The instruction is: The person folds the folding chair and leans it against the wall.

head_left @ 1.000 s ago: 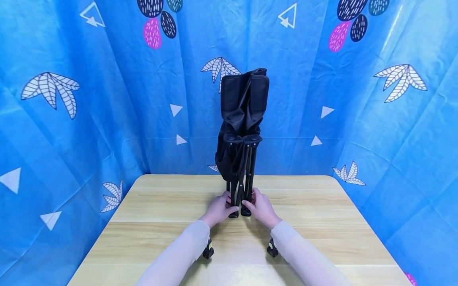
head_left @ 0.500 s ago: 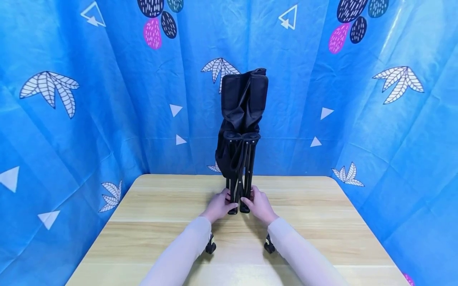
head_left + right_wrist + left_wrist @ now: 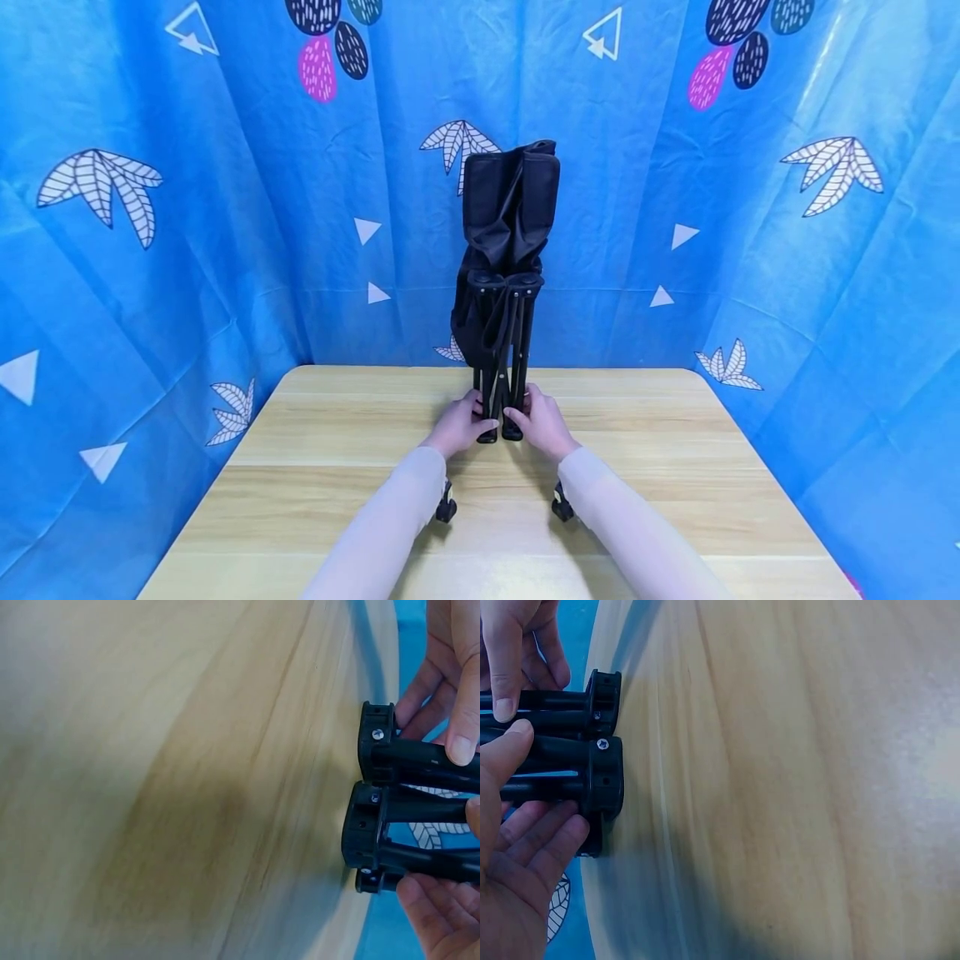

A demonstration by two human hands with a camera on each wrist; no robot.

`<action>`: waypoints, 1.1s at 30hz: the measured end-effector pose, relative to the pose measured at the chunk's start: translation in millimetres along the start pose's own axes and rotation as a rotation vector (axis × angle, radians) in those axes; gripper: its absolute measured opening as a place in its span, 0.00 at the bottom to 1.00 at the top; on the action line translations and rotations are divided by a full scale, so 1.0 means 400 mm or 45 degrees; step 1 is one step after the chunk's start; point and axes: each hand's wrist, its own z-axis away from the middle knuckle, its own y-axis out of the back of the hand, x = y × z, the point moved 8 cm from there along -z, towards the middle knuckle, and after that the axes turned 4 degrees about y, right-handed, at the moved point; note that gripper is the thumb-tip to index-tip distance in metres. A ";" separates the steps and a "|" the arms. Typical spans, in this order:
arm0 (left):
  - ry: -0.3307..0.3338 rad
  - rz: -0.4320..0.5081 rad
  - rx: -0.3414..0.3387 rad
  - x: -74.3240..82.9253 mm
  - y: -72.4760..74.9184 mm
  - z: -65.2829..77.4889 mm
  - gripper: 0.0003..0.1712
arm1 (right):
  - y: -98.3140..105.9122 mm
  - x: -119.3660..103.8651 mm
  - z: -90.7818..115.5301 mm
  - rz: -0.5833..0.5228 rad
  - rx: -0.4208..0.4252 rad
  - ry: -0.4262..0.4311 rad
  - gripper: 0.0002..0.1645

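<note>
A black folded camping chair (image 3: 510, 200) stands upright near the far side of the table, its fabric bunched at the top and its thin legs below. My left hand (image 3: 455, 427) holds the legs low on the left, thumb in front and fingers behind. From the right, my right hand (image 3: 546, 423) grips the legs at about the same height. Black plastic feet (image 3: 606, 776) with screws show below the fingers in the left wrist view, and a similar foot (image 3: 362, 825) in the right wrist view. Whether every foot touches the tabletop I cannot tell.
The light wooden table (image 3: 330, 483) has rounded far corners. Blue patterned curtain (image 3: 360, 167) surrounds it at the back and both sides, close behind the chair. A small black device (image 3: 446, 504) sits under the left sleeve, and another device (image 3: 562, 502) under the right.
The chair's feet and both hands have shifted slightly away from me, toward the table's far edge. Both hands keep their hold on the legs.
</note>
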 end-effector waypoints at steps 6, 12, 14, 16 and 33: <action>0.004 0.017 0.004 0.003 0.003 -0.012 0.20 | 0.002 0.007 -0.012 0.026 0.013 0.003 0.20; 0.018 0.020 0.002 0.007 0.004 -0.022 0.21 | 0.004 0.005 -0.021 0.057 0.044 0.032 0.21; 0.018 0.027 0.000 0.010 0.006 -0.022 0.22 | 0.003 0.004 -0.021 0.056 0.044 0.029 0.20; 0.019 0.038 0.002 0.012 0.009 -0.022 0.21 | 0.002 0.004 -0.022 0.045 0.040 0.019 0.20; 0.050 0.044 0.039 0.015 0.020 -0.035 0.20 | -0.003 0.010 -0.041 0.017 0.022 -0.021 0.20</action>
